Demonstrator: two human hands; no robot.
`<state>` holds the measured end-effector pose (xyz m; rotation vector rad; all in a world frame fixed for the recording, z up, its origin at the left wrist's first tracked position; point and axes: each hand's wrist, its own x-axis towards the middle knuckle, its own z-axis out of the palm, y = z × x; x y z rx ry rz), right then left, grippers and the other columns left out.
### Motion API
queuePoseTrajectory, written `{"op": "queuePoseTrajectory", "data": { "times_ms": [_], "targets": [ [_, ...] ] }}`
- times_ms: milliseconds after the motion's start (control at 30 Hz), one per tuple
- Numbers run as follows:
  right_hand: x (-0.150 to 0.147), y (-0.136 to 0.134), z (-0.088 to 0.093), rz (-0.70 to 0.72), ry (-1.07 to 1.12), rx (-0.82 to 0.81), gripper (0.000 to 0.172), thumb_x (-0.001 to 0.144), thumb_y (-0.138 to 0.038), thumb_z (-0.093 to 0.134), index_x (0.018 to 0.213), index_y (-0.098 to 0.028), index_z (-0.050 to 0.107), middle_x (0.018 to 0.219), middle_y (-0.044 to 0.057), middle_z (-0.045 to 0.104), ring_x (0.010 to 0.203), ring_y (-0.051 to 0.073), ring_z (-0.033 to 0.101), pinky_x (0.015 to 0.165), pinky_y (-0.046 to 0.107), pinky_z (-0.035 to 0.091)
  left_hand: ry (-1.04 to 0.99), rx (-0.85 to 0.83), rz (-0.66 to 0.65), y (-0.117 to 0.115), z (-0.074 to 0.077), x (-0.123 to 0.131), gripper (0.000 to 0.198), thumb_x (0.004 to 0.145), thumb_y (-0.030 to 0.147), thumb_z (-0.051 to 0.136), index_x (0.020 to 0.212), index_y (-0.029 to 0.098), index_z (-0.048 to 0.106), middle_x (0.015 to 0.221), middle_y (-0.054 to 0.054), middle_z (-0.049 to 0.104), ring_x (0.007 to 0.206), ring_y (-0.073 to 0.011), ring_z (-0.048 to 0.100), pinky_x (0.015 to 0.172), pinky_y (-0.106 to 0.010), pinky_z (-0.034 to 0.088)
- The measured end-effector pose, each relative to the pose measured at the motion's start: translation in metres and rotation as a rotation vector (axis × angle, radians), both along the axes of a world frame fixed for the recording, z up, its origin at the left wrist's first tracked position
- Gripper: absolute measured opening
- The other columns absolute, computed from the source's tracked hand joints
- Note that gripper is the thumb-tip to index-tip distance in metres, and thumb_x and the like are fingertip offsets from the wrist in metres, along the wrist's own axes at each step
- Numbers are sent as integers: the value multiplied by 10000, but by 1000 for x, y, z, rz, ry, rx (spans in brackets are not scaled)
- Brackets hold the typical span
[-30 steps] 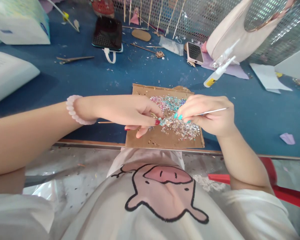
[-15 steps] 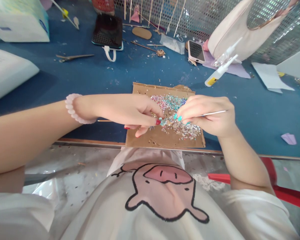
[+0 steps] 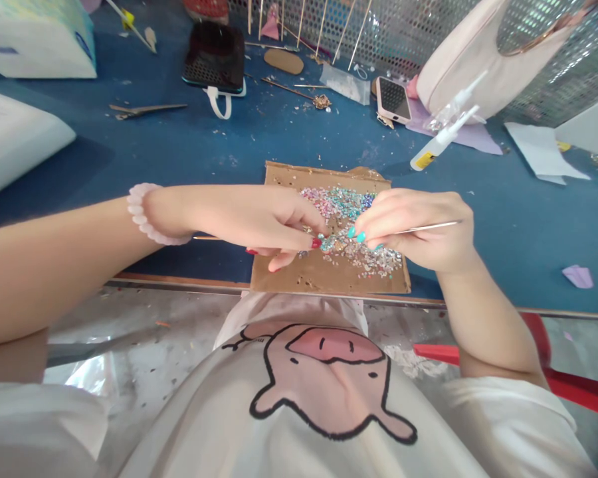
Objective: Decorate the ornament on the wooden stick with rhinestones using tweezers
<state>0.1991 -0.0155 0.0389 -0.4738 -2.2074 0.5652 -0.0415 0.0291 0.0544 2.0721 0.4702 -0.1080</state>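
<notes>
My left hand [image 3: 274, 216], with red nails and a pale pink bead bracelet, is closed on a slender gold-coloured stick [image 3: 206, 238]. The stick comes out below the wrist, and a sparkly cluster [image 3: 325, 244] shows at the fingertips. Opposite it, my right hand [image 3: 416, 226], with turquoise nails, pinches a thin silver metal tool [image 3: 433, 227]; its working tip is hidden by the fingers. Both hands are over a brown cardboard sheet [image 3: 323, 282]. Pink, turquoise, blue and clear rhinestones [image 3: 373, 259] are spread on it, around and under the fingers.
Across the blue table [image 3: 154, 153] lie scissors [image 3: 147, 111], a black device with a white cable [image 3: 214, 56], a decorated stick [image 3: 321, 101], a small phone [image 3: 393, 99] and a glue bottle [image 3: 428, 154]. A white bag [image 3: 458, 60] leans at the back right.
My right hand has shifted very slightly to the right, with the metal tool still in it. The left hand keeps nearly the same pose; the view has moved a little.
</notes>
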Motion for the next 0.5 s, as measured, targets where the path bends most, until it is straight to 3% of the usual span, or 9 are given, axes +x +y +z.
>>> {"op": "queuePoseTrajectory", "data": {
  "times_ms": [233,500],
  "targets": [
    [0,0,2,-4,-6,0,57,873,-198,687,877,-245,718,809,-12,734,733,124,684,691,285,547,-10,-5,-6,0,0,0,174,848,170,460,704,208,550,518,69,563,450,-111,547,469,-198,396],
    [0,0,1,-23,-23,-1,44,884,-238,681,849,-246,707,803,-5,740,716,132,688,673,296,548,-17,39,-16,-1,1,0,255,840,155,451,591,205,472,515,54,553,437,-109,512,467,-221,375]
  ]
}}
